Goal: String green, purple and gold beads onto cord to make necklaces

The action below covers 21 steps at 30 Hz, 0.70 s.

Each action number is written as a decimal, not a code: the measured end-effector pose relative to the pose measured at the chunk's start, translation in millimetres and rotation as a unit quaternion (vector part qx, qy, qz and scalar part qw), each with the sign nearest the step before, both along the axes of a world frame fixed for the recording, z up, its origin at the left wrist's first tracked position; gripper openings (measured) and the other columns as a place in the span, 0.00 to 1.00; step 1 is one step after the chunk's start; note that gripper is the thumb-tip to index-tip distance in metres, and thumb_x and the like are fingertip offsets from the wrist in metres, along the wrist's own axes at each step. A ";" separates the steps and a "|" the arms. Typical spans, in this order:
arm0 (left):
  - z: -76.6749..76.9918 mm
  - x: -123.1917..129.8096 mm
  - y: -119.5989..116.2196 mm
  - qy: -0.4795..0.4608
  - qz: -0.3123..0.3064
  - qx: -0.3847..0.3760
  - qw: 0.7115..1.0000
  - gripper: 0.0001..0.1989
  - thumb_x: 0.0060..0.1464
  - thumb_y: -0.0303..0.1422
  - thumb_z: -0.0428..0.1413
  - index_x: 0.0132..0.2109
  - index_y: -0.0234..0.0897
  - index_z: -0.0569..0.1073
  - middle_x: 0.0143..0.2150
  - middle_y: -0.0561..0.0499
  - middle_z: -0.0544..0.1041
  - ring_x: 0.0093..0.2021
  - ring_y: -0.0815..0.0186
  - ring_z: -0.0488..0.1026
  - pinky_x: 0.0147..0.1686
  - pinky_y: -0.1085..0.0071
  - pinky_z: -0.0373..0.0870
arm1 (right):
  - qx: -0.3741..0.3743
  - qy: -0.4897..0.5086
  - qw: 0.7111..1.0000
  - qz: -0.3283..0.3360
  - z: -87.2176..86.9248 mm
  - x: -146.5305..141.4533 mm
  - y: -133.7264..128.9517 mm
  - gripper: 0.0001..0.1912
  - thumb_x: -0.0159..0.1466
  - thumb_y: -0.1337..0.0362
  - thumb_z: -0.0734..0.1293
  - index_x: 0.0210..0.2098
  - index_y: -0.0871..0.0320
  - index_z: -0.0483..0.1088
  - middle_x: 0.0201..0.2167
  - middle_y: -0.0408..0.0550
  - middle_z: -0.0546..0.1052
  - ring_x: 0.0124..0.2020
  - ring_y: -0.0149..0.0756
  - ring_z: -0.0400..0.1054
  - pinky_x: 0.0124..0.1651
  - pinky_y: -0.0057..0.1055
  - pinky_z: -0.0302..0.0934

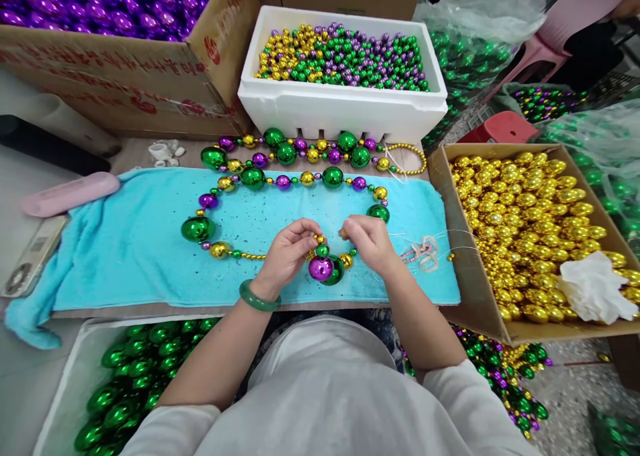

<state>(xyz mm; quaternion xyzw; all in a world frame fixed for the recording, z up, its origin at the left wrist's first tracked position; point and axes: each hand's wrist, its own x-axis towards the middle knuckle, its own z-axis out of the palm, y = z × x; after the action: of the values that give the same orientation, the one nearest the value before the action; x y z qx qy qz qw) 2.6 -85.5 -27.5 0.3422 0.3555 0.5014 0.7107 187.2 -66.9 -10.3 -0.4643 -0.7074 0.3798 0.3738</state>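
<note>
A bead necklace [199, 229] of green, purple and gold beads lies in a loop on a turquoise towel [145, 243]. My left hand [290, 253], a green bangle on its wrist, pinches the strand by some small gold beads at the near side. Just below its fingertips hang a big purple bead [321, 268] and a green bead [334, 273]. To the right, my right hand [371, 244] is closed in a pinch above the strand; what its fingertips hold is too small to make out. A small tool wrapped in tan bands [423, 253] lies beside it with fine thread.
Finished-looking bead strands [286, 153] lie behind the towel, before a white foam box [340, 99] of small beads. Cardboard boxes hold purple beads [115, 6] and gold beads [525, 223]. A phone [35, 256] and pink case [70, 195] lie left. Green beads [145, 363] fill a bin below.
</note>
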 end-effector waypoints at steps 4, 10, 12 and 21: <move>5.3 -8.6 1.1 0.052 0.001 0.055 0.997 0.13 0.42 0.37 0.69 0.33 0.36 0.77 0.28 0.51 0.77 0.30 0.68 0.73 0.31 0.74 0.69 | 0.017 -0.040 0.981 -0.188 -23.0 45.0 17.4 0.31 0.68 0.42 0.50 0.31 0.58 0.72 0.29 0.50 0.74 0.31 0.38 0.67 0.35 0.33 0.60; 20.7 -10.6 6.3 0.170 -0.021 0.097 0.980 0.07 0.44 0.33 0.66 0.33 0.37 0.79 0.25 0.53 0.74 0.24 0.71 0.67 0.25 0.74 0.64 | -0.020 -0.300 0.901 -0.313 -40.0 93.2 35.4 0.26 0.64 0.45 0.59 0.37 0.63 0.74 0.42 0.64 0.76 0.49 0.52 0.65 0.51 0.47 0.57; 25.8 -5.5 8.6 0.191 -0.021 0.096 0.977 0.07 0.45 0.33 0.65 0.34 0.37 0.79 0.22 0.55 0.71 0.22 0.73 0.63 0.22 0.75 0.61 | 0.006 -0.212 0.945 -0.249 -30.1 75.5 28.4 0.26 0.64 0.46 0.60 0.47 0.61 0.72 0.51 0.63 0.73 0.54 0.51 0.63 0.52 0.47 0.58; 51.8 -41.4 26.4 0.255 -0.186 0.103 0.943 0.13 0.45 0.37 0.65 0.37 0.38 0.76 0.23 0.53 0.75 0.23 0.68 0.70 0.23 0.75 0.65 | -0.082 -0.019 0.992 0.098 55.6 -18.6 16.0 0.09 0.58 0.65 0.66 0.38 0.60 0.74 0.29 0.45 0.75 0.27 0.31 0.67 0.33 0.31 0.63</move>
<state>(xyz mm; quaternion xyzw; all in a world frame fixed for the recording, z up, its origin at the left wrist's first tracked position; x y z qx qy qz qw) -38.7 -59.0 24.3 0.5898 0.4014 0.2896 0.6381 168.6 -50.9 45.3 -0.4287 -0.7232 0.4623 0.2818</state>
